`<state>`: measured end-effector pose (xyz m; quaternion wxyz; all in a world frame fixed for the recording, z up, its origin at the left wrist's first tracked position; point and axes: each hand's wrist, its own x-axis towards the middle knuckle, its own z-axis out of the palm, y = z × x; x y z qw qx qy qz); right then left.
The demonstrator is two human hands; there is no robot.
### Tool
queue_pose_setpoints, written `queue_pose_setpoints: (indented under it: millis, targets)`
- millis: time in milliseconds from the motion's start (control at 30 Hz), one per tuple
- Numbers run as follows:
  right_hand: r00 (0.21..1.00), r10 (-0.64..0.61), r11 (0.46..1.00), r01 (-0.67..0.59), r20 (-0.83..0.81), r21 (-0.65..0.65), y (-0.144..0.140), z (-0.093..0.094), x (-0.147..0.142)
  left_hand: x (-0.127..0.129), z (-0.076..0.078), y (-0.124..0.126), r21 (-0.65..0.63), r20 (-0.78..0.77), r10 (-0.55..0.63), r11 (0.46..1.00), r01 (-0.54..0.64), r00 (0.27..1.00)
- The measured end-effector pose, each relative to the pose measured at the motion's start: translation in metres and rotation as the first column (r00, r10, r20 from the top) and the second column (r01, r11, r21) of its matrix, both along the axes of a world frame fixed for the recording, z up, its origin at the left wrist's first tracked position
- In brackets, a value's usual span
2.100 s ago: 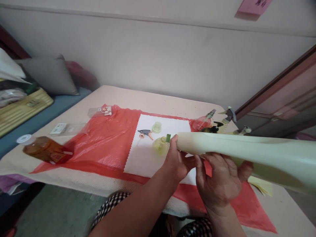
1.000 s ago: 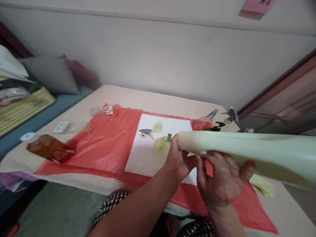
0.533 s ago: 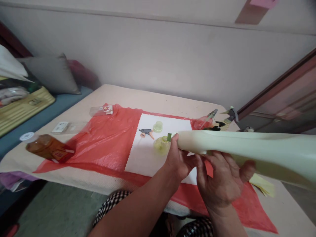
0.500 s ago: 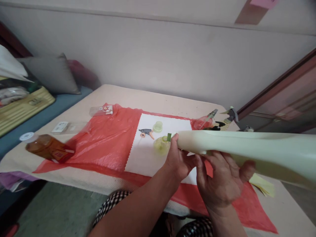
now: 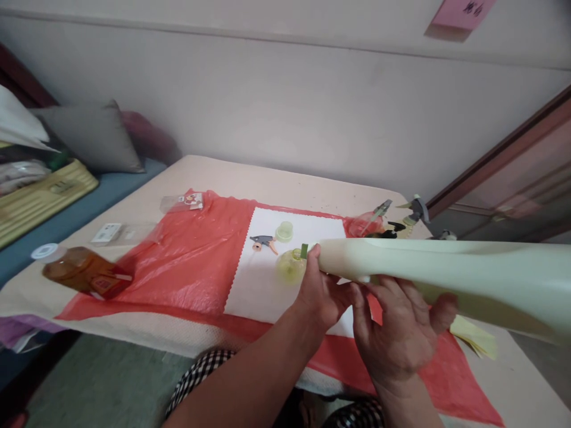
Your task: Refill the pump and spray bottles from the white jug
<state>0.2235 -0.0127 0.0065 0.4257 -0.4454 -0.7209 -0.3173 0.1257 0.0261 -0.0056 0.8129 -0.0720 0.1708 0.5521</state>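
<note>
Head view: a person sat at the near edge of a beige cloth-covered table [image 5: 285,178], both bare forearms reaching forward.

The left hand [image 5: 322,291] was closed around the narrow far end of a long, pale green, soft plastic refill pouch [image 5: 437,270], fingers wrapped just behind its small dark green spout [image 5: 304,250]. The right hand [image 5: 401,330] lay under the pouch's middle, palm up, fingers curled loosely against its underside, supporting rather than clamping it. The pouch stretched from the right edge of the picture toward the centre, held nearly level above the table. Its spout sat right at the mouth of a small, round, translucent yellow-green bottle [image 5: 288,266] standing on a white cloth with a zigzag edge [image 5: 263,285].

To do this step well, it seemed best to keep the spout pinned on the bottle's mouth with the left hand and raise the wide end gently with the right, so liquid runs slowly.

Counted: one pouch, one small bottle, one pale green round cap [image 5: 284,230] beyond it, one grey and orange spray trigger [image 5: 263,242], one white cloth, one red plastic sheet [image 5: 187,255], one amber bottle lying on its side [image 5: 82,271] at near left, and several spray heads [image 5: 401,217] at far right, too bunched to count.
</note>
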Motion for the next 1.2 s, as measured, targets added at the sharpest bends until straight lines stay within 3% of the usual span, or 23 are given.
queue_pose_setpoints:
  millis: [500, 1200]
  targets:
    - [1.000, 0.013, 1.000, -0.013, 0.020, 0.028, 0.0001, -0.0011, 0.0016, 0.0016, 0.0002, -0.0007, 0.025, 0.014, 0.016, 1.000, -0.016, 1.000]
    - [1.000, 0.024, 1.000, -0.024, -0.019, 0.014, -0.0010, -0.0017, -0.0003, 0.0000, 0.0082, -0.0024, -0.039, 0.058, 0.010, 0.999, -0.007, 0.998]
